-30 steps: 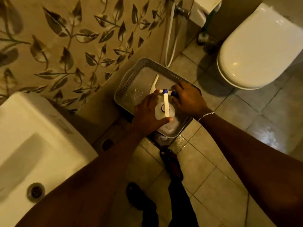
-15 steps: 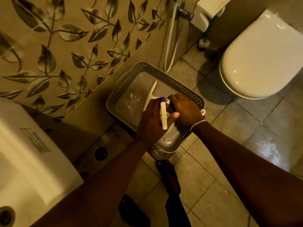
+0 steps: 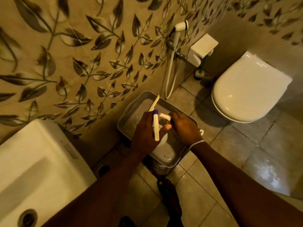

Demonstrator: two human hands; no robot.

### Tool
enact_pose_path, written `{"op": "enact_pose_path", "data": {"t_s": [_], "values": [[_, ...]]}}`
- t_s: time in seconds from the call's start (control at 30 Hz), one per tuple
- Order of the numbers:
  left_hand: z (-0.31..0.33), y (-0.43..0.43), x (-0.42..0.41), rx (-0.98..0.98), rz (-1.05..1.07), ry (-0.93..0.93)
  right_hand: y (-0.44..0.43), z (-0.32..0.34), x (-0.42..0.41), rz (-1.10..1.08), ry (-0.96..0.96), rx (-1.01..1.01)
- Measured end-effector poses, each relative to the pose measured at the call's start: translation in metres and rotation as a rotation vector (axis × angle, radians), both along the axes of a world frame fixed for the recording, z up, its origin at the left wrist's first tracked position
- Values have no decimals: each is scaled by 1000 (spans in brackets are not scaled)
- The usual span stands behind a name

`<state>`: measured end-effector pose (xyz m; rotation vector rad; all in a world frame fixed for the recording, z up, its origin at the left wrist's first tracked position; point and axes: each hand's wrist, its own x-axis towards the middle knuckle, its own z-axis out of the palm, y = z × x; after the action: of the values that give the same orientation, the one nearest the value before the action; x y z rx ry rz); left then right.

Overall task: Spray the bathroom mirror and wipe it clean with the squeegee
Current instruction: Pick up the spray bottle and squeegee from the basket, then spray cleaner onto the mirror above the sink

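gathering tools looks like the step in hand: over the grey basket [image 3: 131, 110] on the floor, the left hand [image 3: 146, 133] is closed around the spray bottle [image 3: 156, 128], its trigger head up, and the right hand [image 3: 183, 128] is wrapped on the squeegee [image 3: 162, 115] handle. no mirror shows; next both must be lifted clear and carried to it.

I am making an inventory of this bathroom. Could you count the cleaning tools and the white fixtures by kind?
Spray bottle: 1
Squeegee: 1
Toilet brush: 1
Sink: 1
Toilet: 1
Bidet sprayer: 1
Total: 6
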<state>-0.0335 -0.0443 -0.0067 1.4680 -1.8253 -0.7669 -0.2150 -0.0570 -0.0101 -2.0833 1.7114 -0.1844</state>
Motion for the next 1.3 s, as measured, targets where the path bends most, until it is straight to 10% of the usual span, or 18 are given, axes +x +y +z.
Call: {"op": "enact_pose_path", "data": {"t_s": [0.3, 0.53, 1.3], "values": [[93, 4, 32, -218, 74, -211, 8, 91, 24, -118, -116, -152], [204, 27, 57, -76, 112, -54, 26, 186, 45, -223, -286, -244], [498, 102, 207, -633, 495, 255, 88, 501, 177, -61, -1302, -195]]}}
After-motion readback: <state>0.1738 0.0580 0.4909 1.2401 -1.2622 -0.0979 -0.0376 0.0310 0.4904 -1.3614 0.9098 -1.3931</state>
